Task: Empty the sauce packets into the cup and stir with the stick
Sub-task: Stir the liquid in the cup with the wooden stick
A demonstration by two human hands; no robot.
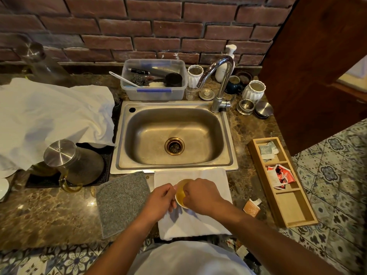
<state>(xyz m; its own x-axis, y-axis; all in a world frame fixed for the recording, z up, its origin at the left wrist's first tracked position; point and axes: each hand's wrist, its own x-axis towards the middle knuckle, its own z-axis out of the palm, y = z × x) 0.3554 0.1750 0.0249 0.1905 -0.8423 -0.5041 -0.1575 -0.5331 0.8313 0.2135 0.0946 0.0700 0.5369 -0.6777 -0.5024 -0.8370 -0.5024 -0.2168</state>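
On the counter [59, 211], marble-patterned, a steel sink [174, 135] sits centre, empty. White cloth [190, 219] lies just in front of the sink, grey cloth [121, 201] beside it. Wooden tray [282, 183] at right holds sauce packets [281, 174] in its middle compartment, torn and red-and-white; near compartment bare. One brown packet [251, 207] lies on the counter between tray and white cloth.

Cup [181, 192] stands on the white cloth, yellowish liquid inside. Left hand [158, 201] is curled round the cup's side, steadying it. Right hand [200, 195] is closed over the rim, fingers pinched; stick not visible, so what it grips cannot be told.

Judgement: stirring step likely in hand. Next move calls for checking whether any packet remains unemptied.
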